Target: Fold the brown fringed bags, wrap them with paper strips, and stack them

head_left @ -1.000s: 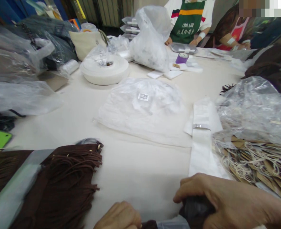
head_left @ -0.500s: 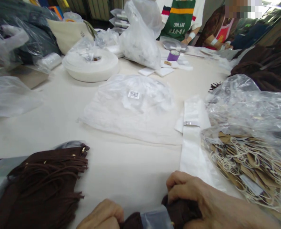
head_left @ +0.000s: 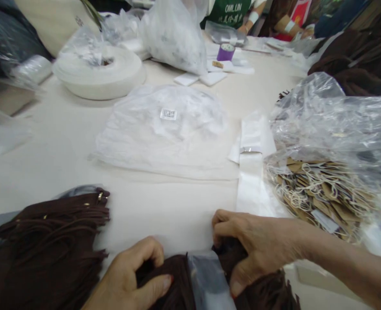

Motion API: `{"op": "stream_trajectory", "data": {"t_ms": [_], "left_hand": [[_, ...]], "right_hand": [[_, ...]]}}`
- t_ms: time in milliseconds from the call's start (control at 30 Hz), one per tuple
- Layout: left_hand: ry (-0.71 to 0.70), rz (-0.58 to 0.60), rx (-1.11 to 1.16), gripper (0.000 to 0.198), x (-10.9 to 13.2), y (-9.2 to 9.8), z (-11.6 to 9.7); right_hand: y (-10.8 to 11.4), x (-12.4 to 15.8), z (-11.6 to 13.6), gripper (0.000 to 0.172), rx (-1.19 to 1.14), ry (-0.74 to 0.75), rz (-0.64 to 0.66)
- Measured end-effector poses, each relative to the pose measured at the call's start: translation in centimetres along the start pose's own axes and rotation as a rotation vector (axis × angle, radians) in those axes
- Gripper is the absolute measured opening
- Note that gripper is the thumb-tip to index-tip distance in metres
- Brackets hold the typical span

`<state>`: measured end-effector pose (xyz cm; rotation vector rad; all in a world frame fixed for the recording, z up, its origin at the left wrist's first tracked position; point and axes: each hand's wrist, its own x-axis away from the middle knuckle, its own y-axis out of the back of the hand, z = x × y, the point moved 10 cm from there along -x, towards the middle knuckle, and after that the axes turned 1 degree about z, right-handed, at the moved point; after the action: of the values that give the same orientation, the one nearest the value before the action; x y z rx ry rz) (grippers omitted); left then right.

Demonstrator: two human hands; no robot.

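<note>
A dark brown fringed bag lies at the near edge of the table, wrapped by a greyish see-through plastic strip. My left hand grips its left part, thumb on top and fingers curled over the far edge. On the other side of the strip, my right hand pinches the bag between thumb and bent fingers. Fringe shows below the right wrist. Another brown fringed bag with small gold-coloured metal fittings lies to the left, apart from my left hand. The lower part of the held bag is cut off by the frame.
A clear bag with a barcode label lies mid-table. Right of it are white strips and brown tags with white strings. A large white roll and a purple tape roll stand farther back. Two people work across the table.
My view has tipped down and shifted. Both hands and the held bag show higher in the picture, with more of the bag visible. My left thumb now lies over the bag.
</note>
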<state>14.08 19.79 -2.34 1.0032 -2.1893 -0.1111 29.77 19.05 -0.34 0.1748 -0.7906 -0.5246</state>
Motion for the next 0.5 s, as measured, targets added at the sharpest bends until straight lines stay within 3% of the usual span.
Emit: {"op": "stream_trajectory", "data": {"t_ms": [67,200,400,500], "left_hand": [[0.049,0.027,-0.022,0.012,-0.2,0.1,-0.4],[0.061,0.062,-0.075,0.02,-0.2,0.0,-1.7],[0.008,0.116,-0.007,0.025,-1.3,0.0,-1.6],[-0.128,0.057,-0.169,0.03,-1.3,0.7,-2.6]], "right_hand": [[0.5,0.1,-0.3,0.057,-0.01,-0.01,-0.029],[-0.9,-0.1,-1.6,0.04,-0.143,-0.081,0.071],[-1.5,-0.9,-5.2,0.027,-0.484,-0.168,-0.139],[-2.0,-0.9,-5.6,0.024,-0.524,-0.181,-0.181]]}}
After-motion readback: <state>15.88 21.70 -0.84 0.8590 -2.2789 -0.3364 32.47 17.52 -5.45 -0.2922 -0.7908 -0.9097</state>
